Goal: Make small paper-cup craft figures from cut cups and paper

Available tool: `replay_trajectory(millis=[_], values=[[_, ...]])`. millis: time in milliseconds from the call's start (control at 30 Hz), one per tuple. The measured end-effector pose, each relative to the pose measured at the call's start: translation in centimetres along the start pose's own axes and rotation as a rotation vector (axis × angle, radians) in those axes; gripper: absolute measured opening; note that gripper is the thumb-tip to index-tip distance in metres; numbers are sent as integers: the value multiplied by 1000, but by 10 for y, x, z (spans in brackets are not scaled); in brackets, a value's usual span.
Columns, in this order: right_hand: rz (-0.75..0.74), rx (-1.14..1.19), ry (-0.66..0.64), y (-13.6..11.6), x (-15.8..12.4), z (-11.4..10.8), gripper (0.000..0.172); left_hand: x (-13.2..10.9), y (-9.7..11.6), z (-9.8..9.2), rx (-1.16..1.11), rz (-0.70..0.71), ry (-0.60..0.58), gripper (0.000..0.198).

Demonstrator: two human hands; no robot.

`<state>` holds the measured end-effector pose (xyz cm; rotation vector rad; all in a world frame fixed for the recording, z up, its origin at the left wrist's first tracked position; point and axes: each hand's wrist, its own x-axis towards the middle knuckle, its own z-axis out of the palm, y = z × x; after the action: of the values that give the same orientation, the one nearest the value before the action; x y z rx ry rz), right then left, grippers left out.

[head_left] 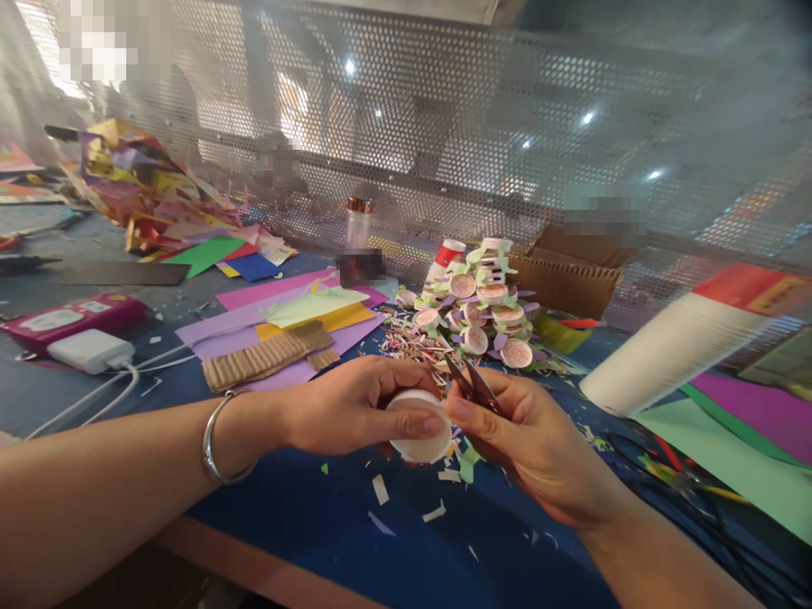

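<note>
A white paper cup piece (419, 444), round and shallow, is tilted so its hollow side faces me. My left hand (361, 410) is closed around it, with the thumb pressed across the inside. Beside it, my right hand (517, 431) grips a pair of scissors (470, 385), the dark blades pointing up and to the left, slightly apart. The scissors' handles are hidden in the palm. The right fingertips are close to the cup piece's right rim; whether they touch it I cannot tell. Beyond my hands rises a pile of similar cup pieces (491, 294) with green and purple paper strips.
Paper scraps (379, 489) litter the blue table. A long stack of white cups (678, 347) leans at the right, near coloured paper (716, 448). Cardboard strips (266, 355) and purple sheets lie left, with a white charger (92, 348) and cables. A perforated metal screen (412, 110) stands behind.
</note>
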<state>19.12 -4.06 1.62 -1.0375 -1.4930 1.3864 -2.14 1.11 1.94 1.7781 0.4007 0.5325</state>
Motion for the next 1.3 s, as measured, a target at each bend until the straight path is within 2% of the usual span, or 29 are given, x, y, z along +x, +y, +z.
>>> replay_trajectory(millis=[133,300,500,767,900,1100,1300], values=[[-52,-86,90,3,2,-7,31,3,-2,1,-63,8,85,21],[-130,-273,150,-1,0,-8,37,6,-6,-1,-14,66,206,19],[-179,-442,146,-3,-2,1,33,2,-6,2,123,82,312,17],[-243,-580,172,2,-5,1,29,-1,2,4,341,164,321,13],[-319,-663,174,-1,-7,2,24,-1,2,4,428,162,340,24],[-412,-799,178,-4,-10,2,22,-4,2,3,475,194,348,33],[-466,-826,179,-1,-9,1,20,-3,1,4,368,107,326,26]])
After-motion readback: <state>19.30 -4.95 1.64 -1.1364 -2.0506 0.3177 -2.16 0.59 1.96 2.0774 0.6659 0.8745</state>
